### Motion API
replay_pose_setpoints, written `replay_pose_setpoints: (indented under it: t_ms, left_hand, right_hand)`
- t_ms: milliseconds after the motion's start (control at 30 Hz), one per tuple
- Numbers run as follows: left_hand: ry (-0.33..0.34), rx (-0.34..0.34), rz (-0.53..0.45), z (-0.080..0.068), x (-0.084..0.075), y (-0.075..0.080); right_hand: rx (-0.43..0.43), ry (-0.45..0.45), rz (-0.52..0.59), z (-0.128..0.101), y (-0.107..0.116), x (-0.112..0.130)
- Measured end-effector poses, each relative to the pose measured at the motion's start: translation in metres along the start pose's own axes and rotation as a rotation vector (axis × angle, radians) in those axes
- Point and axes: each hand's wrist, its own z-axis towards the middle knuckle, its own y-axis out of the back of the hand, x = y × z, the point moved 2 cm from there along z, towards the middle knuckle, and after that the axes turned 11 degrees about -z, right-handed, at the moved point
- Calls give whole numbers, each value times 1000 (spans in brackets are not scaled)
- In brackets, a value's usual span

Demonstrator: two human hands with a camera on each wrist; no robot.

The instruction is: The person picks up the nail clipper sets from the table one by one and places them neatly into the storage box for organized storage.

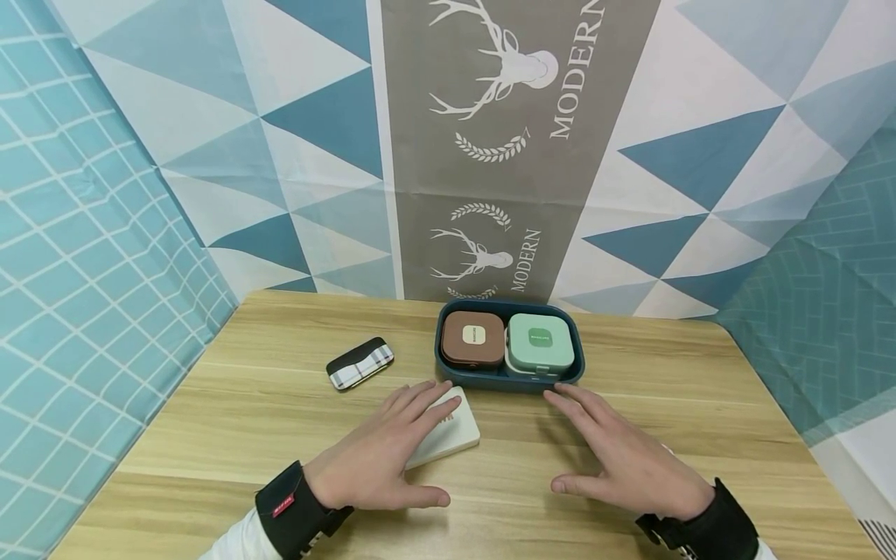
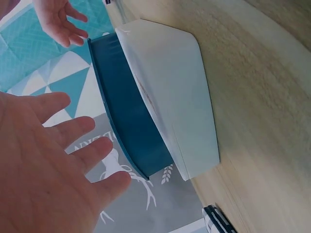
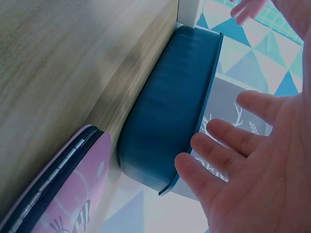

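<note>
My left hand (image 1: pixel 402 439) hovers flat, fingers straight, over a white flat box (image 1: pixel 455 435) lying on the wooden table; the left wrist view shows a gap between my left hand (image 2: pixel 43 160) and the white box (image 2: pixel 170 97). My right hand (image 1: pixel 616 455) is spread open above the table, fingertips close to the front of a dark blue tray (image 1: pixel 507 381). The tray holds a brown square box (image 1: pixel 473 338) and a mint green one (image 1: pixel 540 342) side by side. In the right wrist view a pink zipped case (image 3: pixel 63 194) lies under my right hand (image 3: pixel 252 160), beside the tray (image 3: pixel 170 111).
A black and white plaid case (image 1: pixel 360 362) lies left of the tray. A patterned cloth backdrop stands right behind the table's far edge. Bare wood stretches to the left and right of the hands.
</note>
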Motion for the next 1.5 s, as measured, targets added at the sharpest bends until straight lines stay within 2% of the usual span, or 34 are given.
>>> replay_pose_setpoints:
  t_ms: [633, 1000, 1267, 1500]
  left_hand:
    - [-4, -11, 13, -2, 1, 0]
    - [-12, -7, 20, -2, 2, -1]
    - [-26, -6, 33, -2, 1, -1]
    - [-12, 5, 8, -2, 1, 0]
  right_hand:
    - [1, 9, 1, -1, 0, -2]
    - [25, -29, 10, -5, 1, -10]
    - [10, -41, 1, -8, 6, -19]
    - [-4, -64, -31, -16, 9, -30]
